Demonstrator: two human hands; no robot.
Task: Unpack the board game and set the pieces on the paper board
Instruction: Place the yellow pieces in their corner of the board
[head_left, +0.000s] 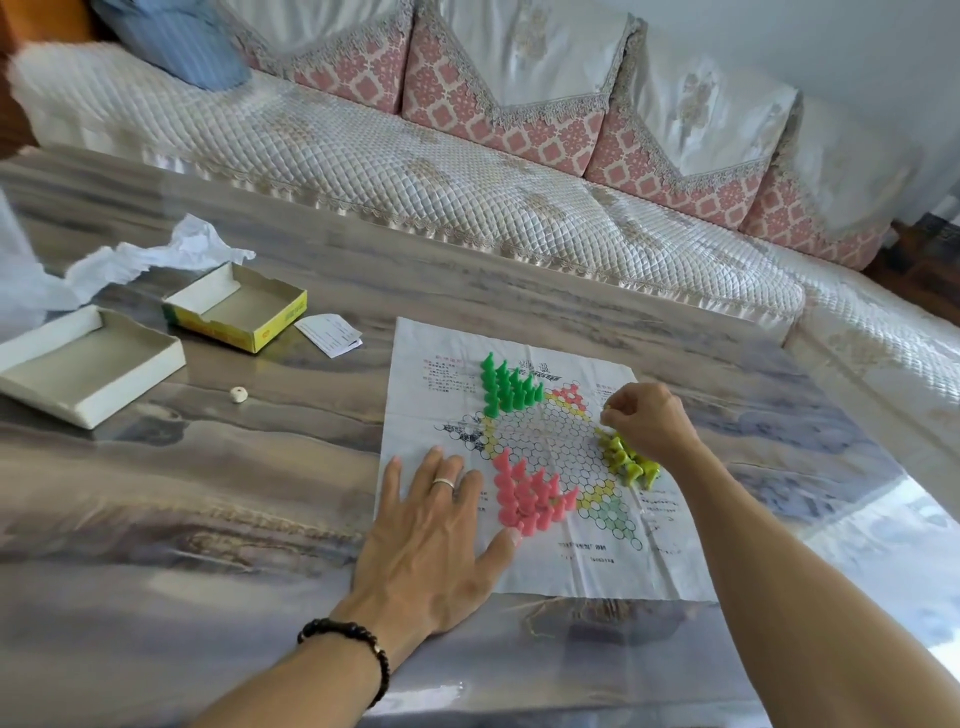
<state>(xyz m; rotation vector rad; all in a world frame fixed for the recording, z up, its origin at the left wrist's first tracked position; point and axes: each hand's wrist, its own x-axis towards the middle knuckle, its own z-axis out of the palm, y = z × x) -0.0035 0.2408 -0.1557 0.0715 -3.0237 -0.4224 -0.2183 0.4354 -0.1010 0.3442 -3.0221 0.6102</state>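
One paper board (524, 566), three clusters of pieces, two box halves (236, 306), one die (238, 395).

pieces (524, 493) on board (587, 571) | boxes (88, 364) left | sofa (415, 171) behind

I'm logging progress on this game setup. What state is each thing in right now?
Paper board: unfolded, flat on the table.
Green pieces: upright, grouped.
Pink pieces: upright, grouped.
Yellow pieces: lying in a heap.
Left hand: flat, pressing the board.
Right hand: pinching a yellow piece.
Yellow box: open, empty.
White box tray: empty.
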